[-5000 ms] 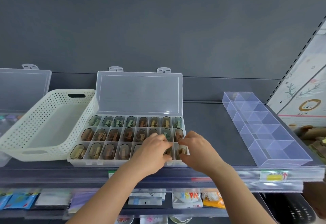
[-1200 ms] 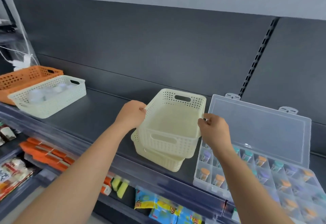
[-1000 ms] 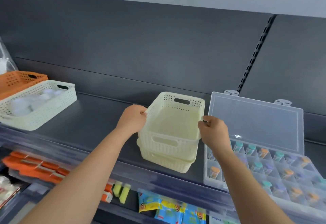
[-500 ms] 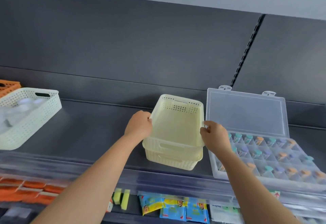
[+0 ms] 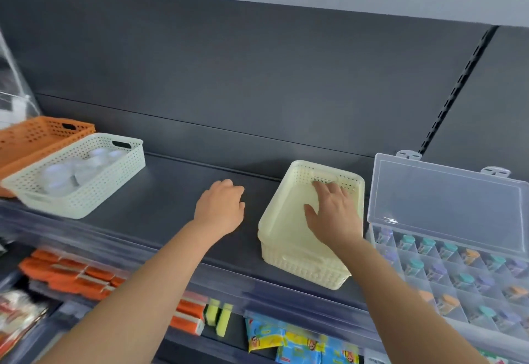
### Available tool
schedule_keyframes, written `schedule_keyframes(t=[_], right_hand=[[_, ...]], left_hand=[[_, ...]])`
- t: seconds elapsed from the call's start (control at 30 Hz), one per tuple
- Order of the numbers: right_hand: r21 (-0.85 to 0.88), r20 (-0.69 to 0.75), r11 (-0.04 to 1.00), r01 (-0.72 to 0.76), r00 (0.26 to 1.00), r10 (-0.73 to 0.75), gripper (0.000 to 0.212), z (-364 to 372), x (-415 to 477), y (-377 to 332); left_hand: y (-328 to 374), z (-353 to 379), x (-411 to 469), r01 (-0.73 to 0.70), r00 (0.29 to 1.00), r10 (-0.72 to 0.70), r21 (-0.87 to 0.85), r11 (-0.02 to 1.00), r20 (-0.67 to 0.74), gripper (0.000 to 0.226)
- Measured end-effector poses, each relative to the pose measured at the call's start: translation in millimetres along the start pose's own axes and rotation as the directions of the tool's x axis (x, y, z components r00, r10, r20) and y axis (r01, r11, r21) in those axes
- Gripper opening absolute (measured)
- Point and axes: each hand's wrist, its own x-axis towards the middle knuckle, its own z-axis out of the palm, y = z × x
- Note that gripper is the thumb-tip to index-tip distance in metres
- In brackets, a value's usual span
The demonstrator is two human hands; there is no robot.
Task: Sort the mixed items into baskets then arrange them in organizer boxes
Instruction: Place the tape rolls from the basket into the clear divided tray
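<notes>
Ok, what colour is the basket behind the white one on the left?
That basket is orange, with perforated walls; head view shows it best.

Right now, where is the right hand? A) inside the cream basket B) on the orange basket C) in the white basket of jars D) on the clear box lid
A: the right hand lies open inside the cream basket, fingers toward its far wall.

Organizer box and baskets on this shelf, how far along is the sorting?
Done: the open organizer box has capped vials in most visible compartments, and two cream baskets sit nested. In hand: the right hand lies flat inside the top one; the left hand holds nothing. Left: the white basket holds pale jars to arrange.
</notes>
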Motion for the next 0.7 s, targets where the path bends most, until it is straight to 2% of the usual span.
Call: schedule_keyframes(t=[0.13,0.37,0.5,0.63,0.7], right_hand=[[0.009,0.127,0.986,0.164,0.978,-0.164,0.048,16,15,-51],[-0.055,0.304,0.908,0.415,0.873,-0.381,0.043,59,33,-165],[-0.014,0.353,0.887,0.462,0.832,-0.428,0.042,90,40,-238],[0.029,0.377,0.883,0.468,0.813,-0.444,0.042,119,45,-307],[0.039,0.389,0.882,0.469,0.806,-0.446,0.043,132,47,-336]], left_hand=[[-55,-20,-14,0.063,0.998,-0.062,0.195,0.979,-0.007,0.029],[-168,-57,-42,0.233,0.972,-0.233,0.321,0.918,-0.040,0.027],[-237,-74,-52,0.272,0.959,-0.283,0.363,0.891,-0.025,0.026],[-307,-91,-55,0.282,0.953,-0.302,0.348,0.894,0.002,0.038],[-336,-95,-55,0.282,0.952,-0.307,0.347,0.894,0.016,0.037]])
